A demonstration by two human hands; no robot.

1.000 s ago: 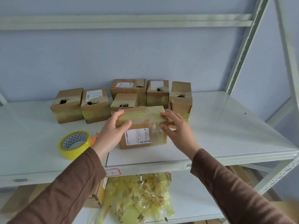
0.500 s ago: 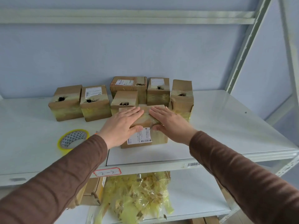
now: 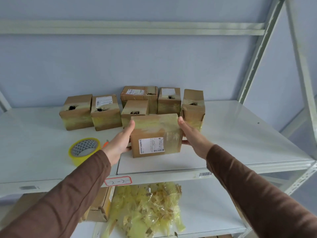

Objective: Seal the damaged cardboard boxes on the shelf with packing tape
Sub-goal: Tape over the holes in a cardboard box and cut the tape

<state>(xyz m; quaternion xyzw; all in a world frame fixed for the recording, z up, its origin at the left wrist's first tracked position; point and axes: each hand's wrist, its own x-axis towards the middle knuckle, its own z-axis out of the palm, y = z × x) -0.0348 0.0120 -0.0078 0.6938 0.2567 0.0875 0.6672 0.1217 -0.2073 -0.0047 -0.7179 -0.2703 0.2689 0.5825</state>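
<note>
On the shelf (image 3: 240,145), both hands, left hand (image 3: 120,143) and right hand (image 3: 192,136), press flat against the front box's (image 3: 155,134) sides; it looks light, stiff, tape-slick.

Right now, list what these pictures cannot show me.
Head view only:
- orange tool: mostly hidden behind the left hand.
- front box label text: too small to read.
- front box's side faces: covered by both hands; right hand.
- back box: lower part blocked by nearer boxes.
</note>
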